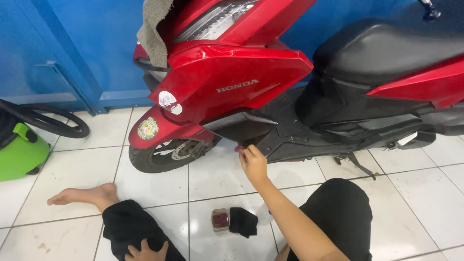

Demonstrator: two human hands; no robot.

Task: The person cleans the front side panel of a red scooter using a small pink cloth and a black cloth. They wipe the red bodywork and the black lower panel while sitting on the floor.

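Two bare hands show at the bottom of the scene, well apart. The right hand [253, 164] reaches up to the lower edge of the red scooter [232, 82], fingers curled together around something small and pinkish-red at the tips; what it is I cannot tell. The left hand [145, 251] rests with fingers spread loosely on the person's black-trousered knee, holding nothing. The scooter stands on white floor tiles [72, 174] against a blue wall [87, 43], its glossy red side panel angular, with silver lettering near the middle. A round white sticker [168, 100] sits at the panel's lower left corner, and a round green-and-yellow badge sticker [148, 128] sits on the red front fender above the front wheel [164, 154]. A grey rag [153, 29] hangs over the front. Just below the right forearm, on the tiles between the knees, lies a small open tin [220, 220] with dark red contents, touching a black cloth [243, 222]. A green vacuum [19, 150] with a black hose stands far left, beyond a bare foot [82, 195].
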